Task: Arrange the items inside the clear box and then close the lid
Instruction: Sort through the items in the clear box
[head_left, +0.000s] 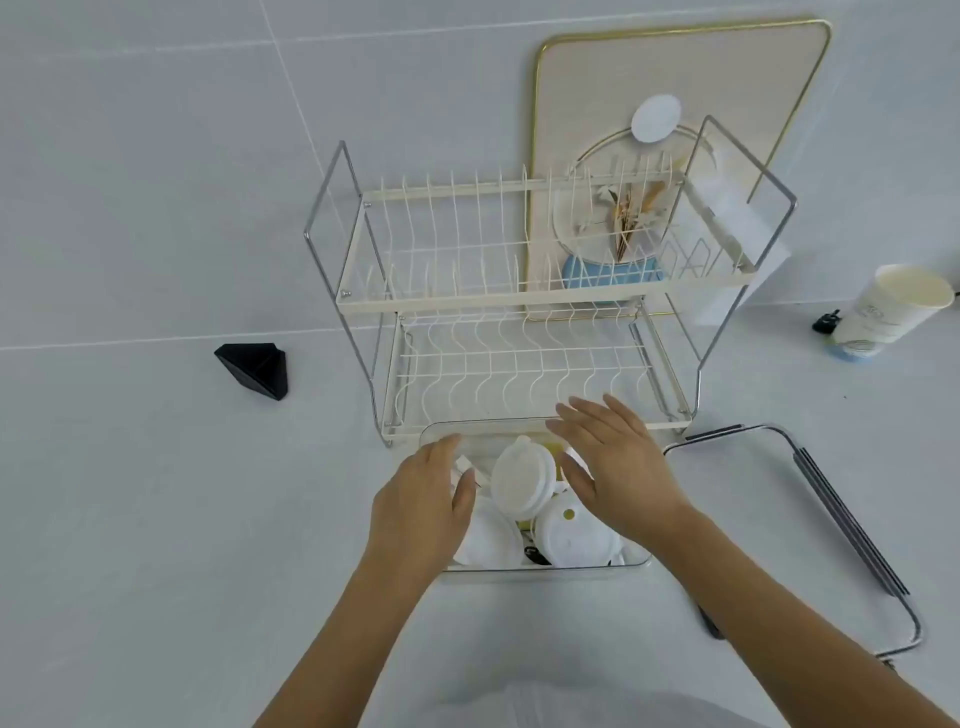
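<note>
The clear box stands on the white counter just in front of the dish rack, with no lid on it. Inside lie several white round lids and cups, such as one white lid in the middle and another white lid with a yellow dot at the front right. My left hand hovers over the box's left side, fingers slightly apart and bent down into it. Over the box's right side is my right hand, flat, fingers spread. Neither hand visibly holds anything.
A two-tier white wire dish rack stands directly behind the box. To the right lies a clear lid or tray with a metal frame. A black triangular object sits at the left, a paper cup at the far right.
</note>
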